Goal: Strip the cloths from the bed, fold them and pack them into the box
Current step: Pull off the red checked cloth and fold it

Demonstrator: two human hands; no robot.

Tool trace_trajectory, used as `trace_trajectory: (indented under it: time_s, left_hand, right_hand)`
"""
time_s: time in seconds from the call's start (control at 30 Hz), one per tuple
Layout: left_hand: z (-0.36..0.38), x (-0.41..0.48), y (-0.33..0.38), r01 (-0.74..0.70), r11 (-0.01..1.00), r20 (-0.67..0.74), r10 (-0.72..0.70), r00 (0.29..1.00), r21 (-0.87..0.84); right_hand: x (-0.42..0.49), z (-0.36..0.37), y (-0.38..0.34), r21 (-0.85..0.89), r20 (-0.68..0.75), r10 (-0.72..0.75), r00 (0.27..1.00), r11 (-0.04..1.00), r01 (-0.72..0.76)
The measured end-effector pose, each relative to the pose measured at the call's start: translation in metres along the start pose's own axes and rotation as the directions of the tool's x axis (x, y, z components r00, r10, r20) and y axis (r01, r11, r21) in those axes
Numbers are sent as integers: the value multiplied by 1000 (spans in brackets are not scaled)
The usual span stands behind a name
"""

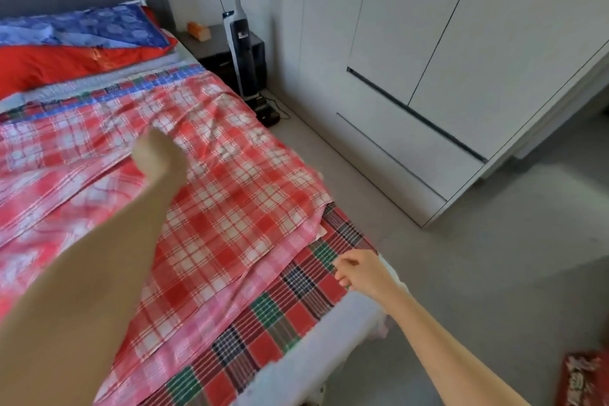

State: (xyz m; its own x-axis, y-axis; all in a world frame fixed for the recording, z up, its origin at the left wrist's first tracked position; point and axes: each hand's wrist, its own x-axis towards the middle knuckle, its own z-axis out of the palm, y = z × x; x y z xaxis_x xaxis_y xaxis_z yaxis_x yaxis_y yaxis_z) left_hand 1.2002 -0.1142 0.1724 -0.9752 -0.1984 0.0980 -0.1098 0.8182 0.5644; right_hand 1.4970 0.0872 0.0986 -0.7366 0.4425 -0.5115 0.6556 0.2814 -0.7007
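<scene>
Two cloths cover the bed (329,339), a red-white checked cloth (230,191) over a darker checked cloth (296,290). Our left hand (158,155), blurred, meets the upper; we cannot tell its grip. Our right hand (359,270) hovers loosely curled, empty.

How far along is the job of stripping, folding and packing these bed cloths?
Nothing looks done: no cloth is folded, and no box plainly shows. In hand: the left hand is on the rumpled red plaid cloth, blurred; the right hand is by the dark checked cloth at the edge of the bed. Left: stripping both, folding, packing.
</scene>
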Motion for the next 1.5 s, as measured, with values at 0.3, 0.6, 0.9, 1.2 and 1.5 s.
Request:
trace_trajectory:
  time_s: [0.3, 0.6, 0.9, 1.2, 1.5]
  left_hand:
    - [157, -66, 186, -450, 888, 238, 459, 856, -95]
    - [325, -89, 112, -8, 1000, 280, 11, 960, -9]
    - [393, -89, 81, 217, 969, 258, -181, 949, -118]
    - [412, -98, 67, 309, 928, 320, -233, 918, -209]
    - [377, -99, 63, 407, 846, 263, -330, 907, -345]
  right_hand:
    - [140, -106, 44, 140, -30, 115, 993, 984, -110]
    - [338, -101, 127, 131, 103, 301, 948, 941, -313]
    - [479, -41, 151, 337, 219, 316, 923, 863, -375]
    - [560, -8, 152, 460, 335, 297, 894, 777, -430]
    - [547, -44, 139, 492, 321, 207, 924, 797, -350]
